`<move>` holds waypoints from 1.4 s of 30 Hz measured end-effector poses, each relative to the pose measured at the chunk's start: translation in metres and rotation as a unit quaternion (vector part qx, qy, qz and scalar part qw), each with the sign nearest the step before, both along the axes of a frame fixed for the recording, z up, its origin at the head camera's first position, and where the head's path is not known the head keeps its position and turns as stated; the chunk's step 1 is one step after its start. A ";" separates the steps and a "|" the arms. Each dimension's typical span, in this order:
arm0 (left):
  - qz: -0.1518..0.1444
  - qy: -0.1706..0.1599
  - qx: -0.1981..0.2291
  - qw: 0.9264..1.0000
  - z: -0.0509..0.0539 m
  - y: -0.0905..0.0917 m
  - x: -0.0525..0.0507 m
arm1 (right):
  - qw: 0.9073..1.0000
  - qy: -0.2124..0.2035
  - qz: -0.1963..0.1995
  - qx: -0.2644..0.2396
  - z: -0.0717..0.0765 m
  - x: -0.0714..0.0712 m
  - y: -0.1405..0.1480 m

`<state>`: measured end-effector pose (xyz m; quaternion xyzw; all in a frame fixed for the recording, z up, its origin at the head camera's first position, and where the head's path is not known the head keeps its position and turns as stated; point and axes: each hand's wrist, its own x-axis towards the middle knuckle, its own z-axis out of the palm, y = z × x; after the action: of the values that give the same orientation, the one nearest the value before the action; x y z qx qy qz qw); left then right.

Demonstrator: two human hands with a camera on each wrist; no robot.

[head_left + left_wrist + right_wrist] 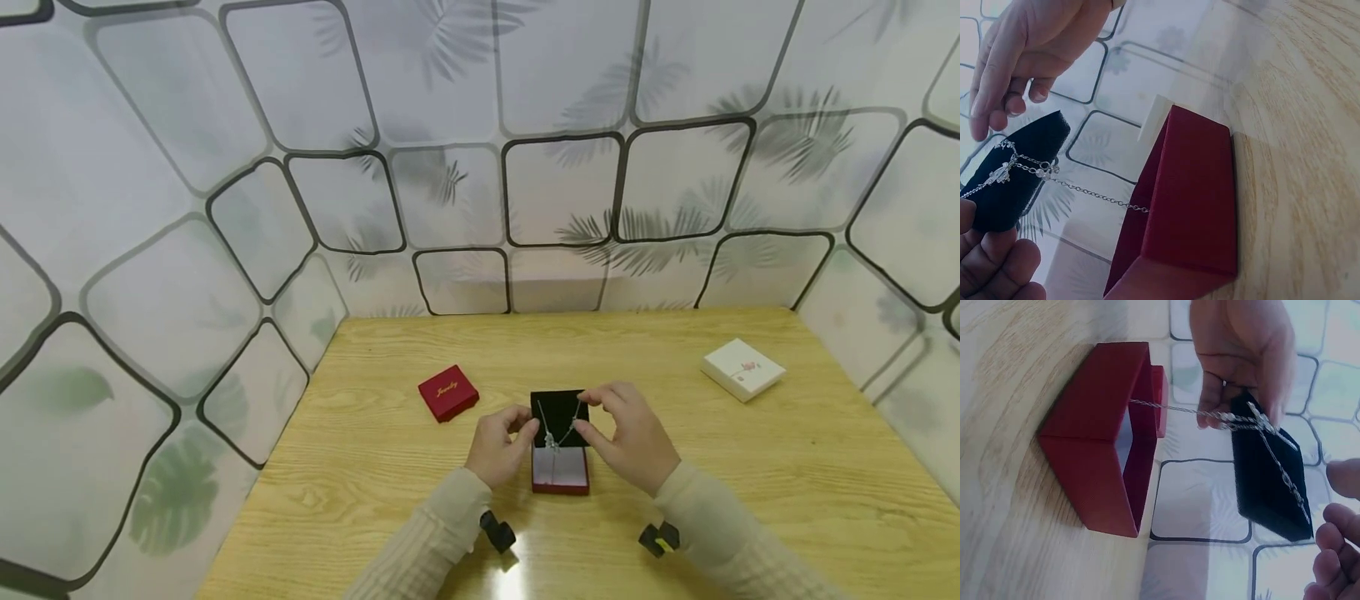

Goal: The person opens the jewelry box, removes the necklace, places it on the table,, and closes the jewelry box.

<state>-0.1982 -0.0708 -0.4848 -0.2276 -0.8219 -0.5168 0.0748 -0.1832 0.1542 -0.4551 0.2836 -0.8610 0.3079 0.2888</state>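
A square red cardboard lid [448, 392] lies on the pale wooden worktop [300, 500]. The left hand [497, 446] pinches a black fabric pad [558, 408] whose silver chain necklace [551, 439] trails into an open red box [560, 490]. The right hand [628, 429], thumb and fingers spread, is beside the pad; rightmost sits a white box [743, 368].

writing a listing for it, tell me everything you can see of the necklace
The necklace looks like silver-coloured metal: a fine link chain with a sparkling, leaf-like ornament and small bead-like bits. It is draped across the black pad, which the left hand holds tilted above the open red box. A thin strand hangs from the pad into that box, its end hidden. Whether the right hand touches the chain is unclear.
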 end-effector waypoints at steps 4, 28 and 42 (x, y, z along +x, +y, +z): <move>0.006 -0.007 0.012 1.000 0.001 0.000 0.000 | 0.999 0.036 0.011 0.038 0.002 0.000 -0.009; -0.004 -0.022 0.022 1.000 0.044 0.003 0.022 | 0.987 0.104 0.017 0.125 -0.007 -0.001 -0.025; -0.029 -0.028 0.031 0.999 0.044 0.003 0.021 | 0.993 0.068 0.020 0.094 -0.009 0.002 -0.028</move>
<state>-0.1774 -0.0683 -0.4407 -0.2342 -0.8002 -0.5504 0.0442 -0.1812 0.1260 -0.4645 0.3466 -0.8590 0.2110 0.3123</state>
